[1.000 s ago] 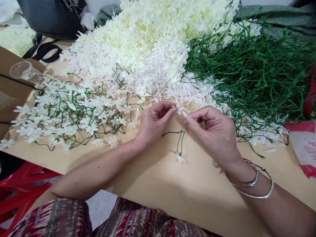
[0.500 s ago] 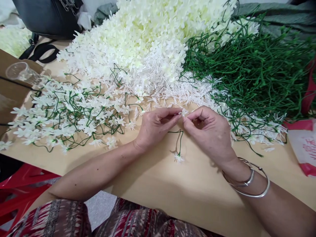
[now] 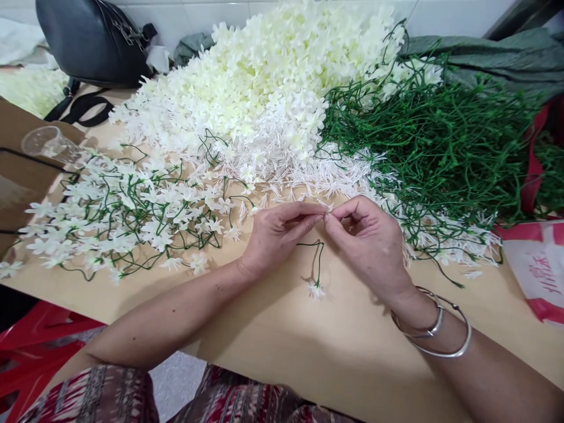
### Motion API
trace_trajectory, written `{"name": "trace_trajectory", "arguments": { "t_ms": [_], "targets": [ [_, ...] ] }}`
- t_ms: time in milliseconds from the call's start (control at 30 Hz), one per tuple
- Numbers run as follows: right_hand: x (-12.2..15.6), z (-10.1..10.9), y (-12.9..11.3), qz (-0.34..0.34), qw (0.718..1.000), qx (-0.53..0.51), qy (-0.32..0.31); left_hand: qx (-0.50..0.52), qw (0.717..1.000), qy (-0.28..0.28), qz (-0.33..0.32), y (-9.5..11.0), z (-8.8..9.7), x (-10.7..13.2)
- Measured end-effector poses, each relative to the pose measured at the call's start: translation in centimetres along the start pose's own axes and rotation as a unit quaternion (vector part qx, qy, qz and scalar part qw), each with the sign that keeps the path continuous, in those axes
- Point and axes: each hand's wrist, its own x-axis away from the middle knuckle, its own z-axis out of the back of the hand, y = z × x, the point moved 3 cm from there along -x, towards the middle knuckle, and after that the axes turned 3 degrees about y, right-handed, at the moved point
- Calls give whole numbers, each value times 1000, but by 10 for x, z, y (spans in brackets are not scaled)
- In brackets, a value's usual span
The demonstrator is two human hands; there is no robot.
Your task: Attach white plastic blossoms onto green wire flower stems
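My left hand (image 3: 282, 235) is closed in a pinch, with a green artificial flower stem (image 3: 319, 261) coming out from beneath it. One branch of this stem bends down and ends in a white flower (image 3: 316, 289) just over the table. Facing it, my right hand (image 3: 368, 247) pinches thumb to forefinger, its fingertips meeting those of the left. Between them shows a tiny white artificial flower piece (image 3: 328, 208), mostly covered by the fingers. Finished-looking white flowers on green stems (image 3: 150, 205) lie in a spread to the left of my hands.
Behind my hands rises a heap of white blossoms (image 3: 264, 76), with thin white stamens (image 3: 304, 173) along its front. Bare green stems (image 3: 432, 135) are piled at right, near a red-and-white packet (image 3: 535, 270). A clear plastic cup (image 3: 48, 143) lies at left; a black bag (image 3: 92, 44) stands behind.
My fingertips have closed in on each other, and less of the white flower piece shows between them. The view has tilted slightly upward; the hanging stem keeps its bent shape.
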Motion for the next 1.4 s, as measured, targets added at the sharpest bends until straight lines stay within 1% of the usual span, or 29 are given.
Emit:
{"name": "trace_trajectory", "arguments": {
  "t_ms": [67, 133, 300, 400, 467, 567, 600, 633, 700, 733, 800, 833, 867, 900, 933, 967, 1000, 1033, 1133, 1167, 1200, 1300, 1400],
  "targets": [
    [0, 0, 1, 11, 1000, -1, 8, 15, 1000, -9, 8, 0, 0, 0],
    [-1, 1, 1, 37, 999, -13, 6, 27, 999, -20, 12, 2, 0, 0],
    [-3, 7, -6, 142, 990, -9, -18, 50, 998, -30, 10, 7, -2, 2],
    [-5, 12, -5, 161, 987, -4, -11, 51, 998, -25, -1, 8, -2, 3],
    [-6, 14, -2, 167, 986, -3, -9, 25, 999, -4, -25, 9, 0, 2],
    [-7, 16, 1, 166, 986, -10, -12, -62, 994, 23, -93, 15, 7, -1],
    [-7, 17, 3, 161, 987, -10, -14, -97, 988, 17, -116, 19, 10, -2],
    [-7, 18, 4, 156, 988, -6, -14, -133, 982, -4, -131, 23, 12, -3],
    [-8, 20, 5, 153, 988, 4, -2, -217, 963, -86, -133, 33, 16, -5],
    [-9, 22, 5, 154, 988, 8, 7, -266, 946, -138, -124, 37, 17, -5],
    [-10, 24, 7, 148, 989, 11, 22, -371, 893, -233, -104, 43, 21, -4],
    [-11, 25, 7, 140, 990, 8, 26, -417, 864, -267, -96, 45, 23, -4],
    [-11, 25, 8, 128, 991, 2, 27, -453, 839, -288, -90, 45, 26, -3],
    [-11, 26, 9, 117, 993, -5, 26, -478, 820, -301, -85, 45, 28, -3],
    [-10, 25, 10, 111, 993, -13, 24, -491, 810, -309, -81, 44, 29, -2],
    [-9, 25, 9, 111, 993, -19, 18, -492, 809, -311, -80, 43, 30, -3],
    [-8, 24, 8, 120, 992, -24, 10, -481, 818, -304, -84, 42, 30, -3],
    [-6, 23, 7, 132, 991, -25, 1, -459, 835, -289, -91, 42, 29, -4],
    [-1, 21, 5, 158, 987, -17, -19, -333, 911, -213, -119, 45, 25, -7],
    [0, 20, 4, 156, 987, -17, -21, -286, 931, -187, -129, 46, 23, -7],
    [1, 19, 4, 148, 988, -20, -21, -245, 945, -165, -140, 47, 21, -6],
    [5, 16, 3, 119, 992, -44, -14, -171, 967, -107, -155, 48, 13, -2],
    [7, 13, -2, 102, 993, -64, -2, -116, 983, -74, -121, 42, 10, -1]
  ]
}}
